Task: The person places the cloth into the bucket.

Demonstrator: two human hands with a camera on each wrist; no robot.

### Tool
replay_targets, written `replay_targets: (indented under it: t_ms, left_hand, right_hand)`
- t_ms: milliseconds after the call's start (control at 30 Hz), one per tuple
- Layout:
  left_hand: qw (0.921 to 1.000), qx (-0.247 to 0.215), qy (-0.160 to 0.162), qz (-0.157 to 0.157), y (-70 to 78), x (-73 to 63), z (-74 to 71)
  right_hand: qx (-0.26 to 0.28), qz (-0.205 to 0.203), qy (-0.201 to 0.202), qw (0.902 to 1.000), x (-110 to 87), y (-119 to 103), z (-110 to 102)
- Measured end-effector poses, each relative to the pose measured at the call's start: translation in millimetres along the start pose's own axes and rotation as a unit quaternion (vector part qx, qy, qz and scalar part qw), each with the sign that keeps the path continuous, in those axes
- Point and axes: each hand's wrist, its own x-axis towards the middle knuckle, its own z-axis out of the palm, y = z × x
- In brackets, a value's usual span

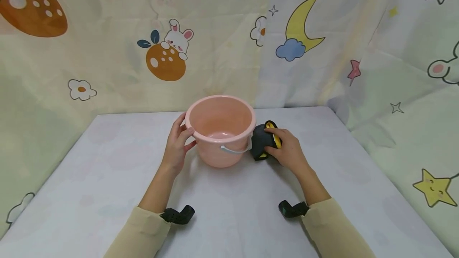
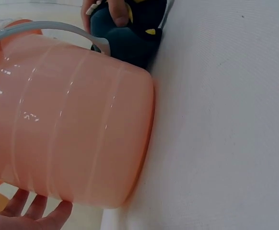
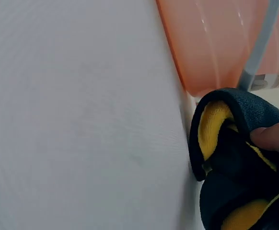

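A pink plastic bucket (image 1: pixel 222 150) with a pale grey handle (image 1: pixel 234 151) stands upright on the white-covered table, its inside visible from above. My left hand (image 1: pixel 177 142) holds its left side, thumb near the rim and fingers spread round the wall; in the left wrist view the fingertips (image 2: pixel 60 213) lie against it. On the bucket's right, my right hand (image 1: pixel 287 148) grips a folded cloth (image 1: pixel 259 141), dark blue-grey on one side and yellow on the other. The cloth sits right beside the bucket wall, and the right wrist view shows the thumb (image 3: pixel 273 138) pressing on its fold.
A white cloth covers the table (image 1: pixel 222 210). Behind and to the right hang printed fabric sheets (image 1: pixel 222 51) with cartoon fruit, a moon and stars. A black wrist camera (image 1: pixel 179 215) is on the left wrist, another camera (image 1: pixel 292 209) on the right.
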Motion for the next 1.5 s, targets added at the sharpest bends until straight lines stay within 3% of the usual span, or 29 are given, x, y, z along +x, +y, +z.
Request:
replay_targets:
  t_ms: [567,967,1500]
  left_hand:
    - [0.9999,-0.012,0.001,-0.002,-0.2,0.7,0.5]
    - [1.0,-0.001,0.0,0.004,-3.6,1.1,-1.1]
    - [1.0,-0.002,-0.003,0.004,-3.6,0.5,-0.7]
  right_hand:
    - [0.023,0.002,0.068,0.9975,2.6,-13.6,-33.2]
    - [0.056,0.019,0.094,0.9938,0.0,-19.6,-54.6]
    - [0.157,0.081,0.127,0.976,0.9,-41.2,-78.5]
